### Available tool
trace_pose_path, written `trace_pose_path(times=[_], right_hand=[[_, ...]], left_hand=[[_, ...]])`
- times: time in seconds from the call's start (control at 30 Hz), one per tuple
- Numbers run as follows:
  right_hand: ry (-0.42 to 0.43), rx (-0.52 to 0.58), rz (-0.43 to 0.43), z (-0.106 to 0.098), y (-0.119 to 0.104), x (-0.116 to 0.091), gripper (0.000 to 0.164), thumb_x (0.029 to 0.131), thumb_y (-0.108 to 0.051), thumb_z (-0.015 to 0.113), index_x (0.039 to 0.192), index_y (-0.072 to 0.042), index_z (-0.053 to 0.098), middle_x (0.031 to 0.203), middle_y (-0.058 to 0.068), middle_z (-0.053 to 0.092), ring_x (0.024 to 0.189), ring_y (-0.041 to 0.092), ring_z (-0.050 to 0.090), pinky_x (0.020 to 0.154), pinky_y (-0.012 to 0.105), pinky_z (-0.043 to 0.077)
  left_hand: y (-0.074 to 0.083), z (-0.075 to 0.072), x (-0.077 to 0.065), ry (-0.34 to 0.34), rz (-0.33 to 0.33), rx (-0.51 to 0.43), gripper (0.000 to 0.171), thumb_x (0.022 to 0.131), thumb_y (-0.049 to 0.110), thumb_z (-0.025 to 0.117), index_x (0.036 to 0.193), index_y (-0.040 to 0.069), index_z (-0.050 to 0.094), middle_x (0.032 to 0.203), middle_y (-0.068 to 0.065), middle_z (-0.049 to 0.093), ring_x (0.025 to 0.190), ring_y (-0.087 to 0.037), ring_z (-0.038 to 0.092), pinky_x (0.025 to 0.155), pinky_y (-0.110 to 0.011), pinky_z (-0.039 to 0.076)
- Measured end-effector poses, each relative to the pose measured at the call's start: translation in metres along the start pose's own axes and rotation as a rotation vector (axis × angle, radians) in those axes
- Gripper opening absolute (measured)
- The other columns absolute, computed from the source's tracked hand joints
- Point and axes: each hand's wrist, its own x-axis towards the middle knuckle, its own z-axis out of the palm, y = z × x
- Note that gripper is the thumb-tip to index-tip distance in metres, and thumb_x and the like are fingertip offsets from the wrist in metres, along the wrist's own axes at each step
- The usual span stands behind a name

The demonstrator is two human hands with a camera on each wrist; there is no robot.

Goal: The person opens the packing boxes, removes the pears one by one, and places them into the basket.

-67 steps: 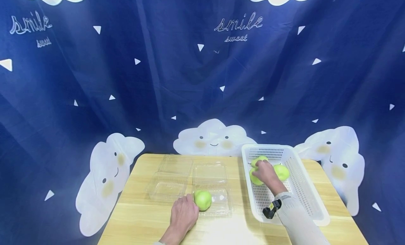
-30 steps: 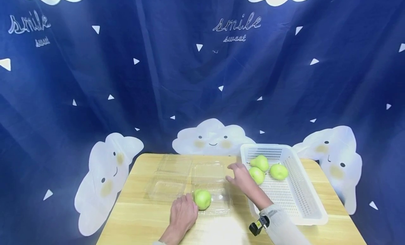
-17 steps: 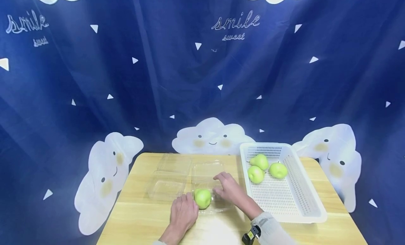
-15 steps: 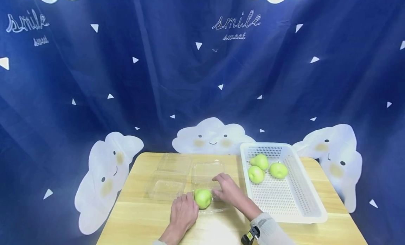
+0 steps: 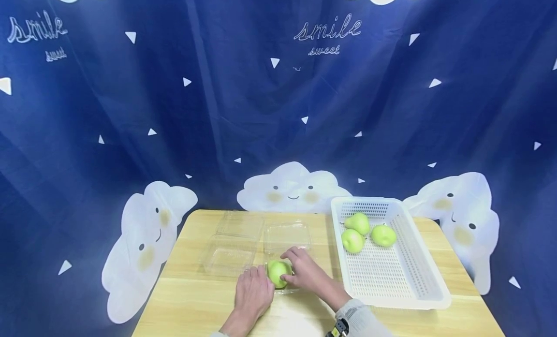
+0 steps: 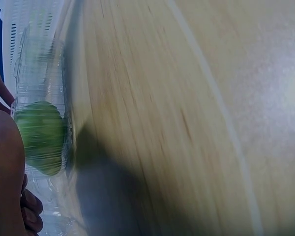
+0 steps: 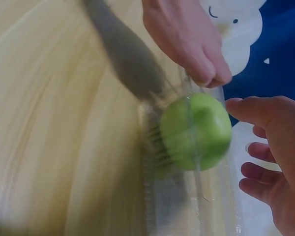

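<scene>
A green pear (image 5: 278, 273) sits in the near clear plastic box (image 7: 196, 189), towards its left end. My left hand (image 5: 253, 289) holds that end of the box; in the right wrist view its fingers pinch the rim just past the pear. My right hand (image 5: 306, 273) reaches over the box from the right, thumb and fingers spread around the pear. In the right wrist view the right thumb (image 7: 253, 109) is at the pear's side, while the other fingers are bent loosely and apart from it. The left wrist view shows the pear (image 6: 42, 137) through the box wall.
A white perforated basket (image 5: 404, 274) at the right holds three green pears (image 5: 358, 224). The near box's lid (image 5: 287, 235) lies open behind it. Another clear box (image 5: 229, 259) with its raised lid stands at the left. A blue cloud-patterned curtain (image 5: 278, 134) hangs behind the wooden table (image 5: 191, 293).
My right hand has left the basket without a pear and moved left to the pear in the near box. My left hand has stayed at the box's end.
</scene>
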Motion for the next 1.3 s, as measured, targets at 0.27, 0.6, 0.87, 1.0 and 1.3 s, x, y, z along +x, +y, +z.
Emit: trace_pose_path(times=[0.27, 0.6, 0.87, 1.0, 1.3], right_hand=[[-0.015, -0.014, -0.009, 0.010, -0.006, -0.004, 0.060, 0.078, -0.036, 0.088, 0.127, -0.009, 0.066, 0.132, 0.010, 0.063, 0.123, 0.028, 0.060, 0.105, 0.043, 0.057], [0.005, -0.041, -0.030, 0.017, -0.006, -0.008, 0.061, 0.078, -0.036, 0.088, 0.127, -0.008, 0.065, 0.131, 0.009, 0.063, 0.120, 0.025, 0.061, 0.102, 0.038, 0.059], [0.016, -0.037, -0.034, 0.018, -0.006, -0.008, 0.059, 0.079, -0.034, 0.088, 0.126, -0.007, 0.065, 0.129, 0.009, 0.063, 0.118, 0.024, 0.061, 0.100, 0.037, 0.059], [0.019, -0.039, -0.028, 0.019, -0.005, -0.008, 0.061, 0.078, -0.035, 0.088, 0.127, -0.007, 0.065, 0.129, 0.010, 0.063, 0.118, 0.025, 0.061, 0.101, 0.038, 0.059], [0.030, -0.022, -0.015, 0.022, -0.003, -0.008, 0.064, 0.078, -0.038, 0.088, 0.128, -0.007, 0.064, 0.128, 0.010, 0.063, 0.117, 0.026, 0.061, 0.099, 0.038, 0.060]], left_hand=[[0.002, -0.002, 0.001, 0.003, 0.005, 0.005, 0.021, 0.096, 0.029, 0.050, 0.080, 0.016, 0.044, 0.067, 0.004, 0.035, 0.060, -0.013, 0.030, 0.055, -0.024, 0.026], [0.002, -0.001, 0.001, 0.059, 0.026, 0.015, 0.022, 0.093, 0.028, 0.053, 0.077, 0.017, 0.043, 0.065, 0.005, 0.033, 0.058, -0.011, 0.026, 0.055, -0.022, 0.020], [0.005, -0.001, 0.002, -0.003, 0.007, 0.015, 0.023, 0.096, 0.030, 0.051, 0.078, 0.017, 0.045, 0.067, 0.004, 0.034, 0.059, -0.012, 0.028, 0.055, -0.023, 0.022], [0.007, -0.002, 0.002, -0.015, -0.004, 0.007, 0.022, 0.096, 0.030, 0.051, 0.079, 0.016, 0.045, 0.068, 0.004, 0.035, 0.061, -0.013, 0.029, 0.056, -0.024, 0.023], [0.010, -0.001, 0.004, -0.014, -0.011, -0.010, 0.023, 0.096, 0.028, 0.053, 0.078, 0.016, 0.045, 0.067, 0.003, 0.035, 0.060, -0.014, 0.029, 0.056, -0.024, 0.023]])
